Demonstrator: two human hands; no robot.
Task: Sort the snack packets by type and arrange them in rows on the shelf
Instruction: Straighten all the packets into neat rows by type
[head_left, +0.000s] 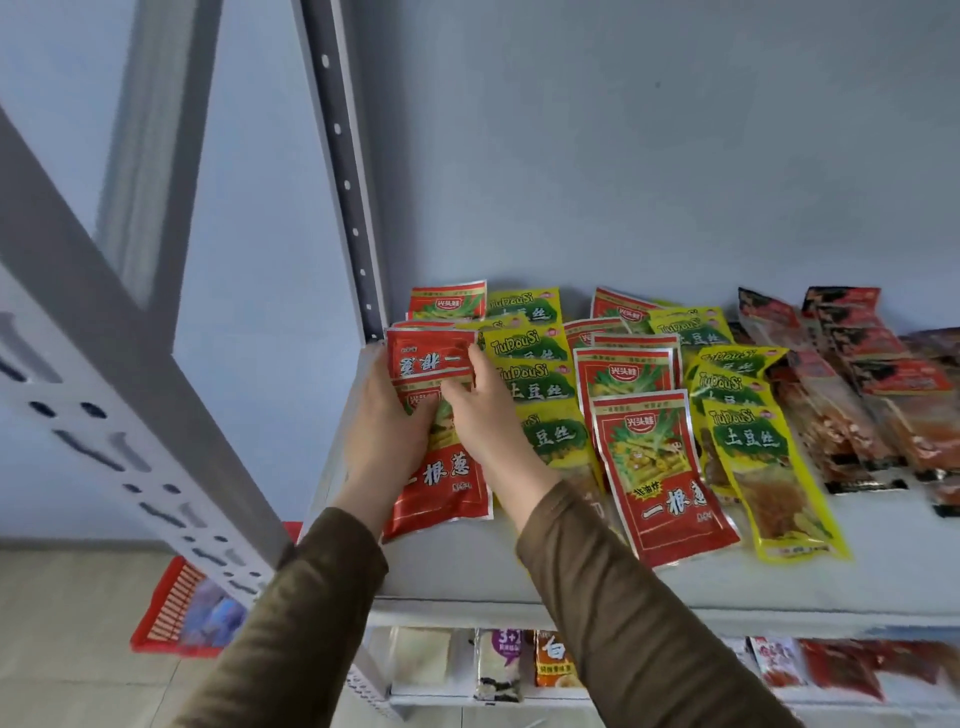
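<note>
1. Snack packets lie on a grey shelf (519, 571) in overlapping rows running front to back, seen from a head camera looking down.
2. Left hand (387, 415) grips the left edge of a red packet (431, 356) turned upside down, at the far-left end of the shelf, next to the perforated upright post (348, 182).
3. Right hand (488, 410) pinches the same red packet at its right edge w/ thumb and fingers curled over it; both arms in olive-brown sleeves (623, 597).
4. Under the hands lies another red pkt (441, 488), right way up, its lower end toward the shelf front.
5. Just right: a row of yellow packets (535, 384) marked "TuDouSi", overlapping.
6. Next right: a second row of red packets (660, 467), front one largest in view.
7. Then a second yellow row (748, 441), touching the red row.
8. Far right: dark red-and-black packets (852, 374) in rows, partly cut off by frame edge.
9. Lower shelf (519, 696) holds other assorted pkts, blurred.
10. Red plastic basket (171, 613) sits on the floor at lower left, behind the front post.
</note>
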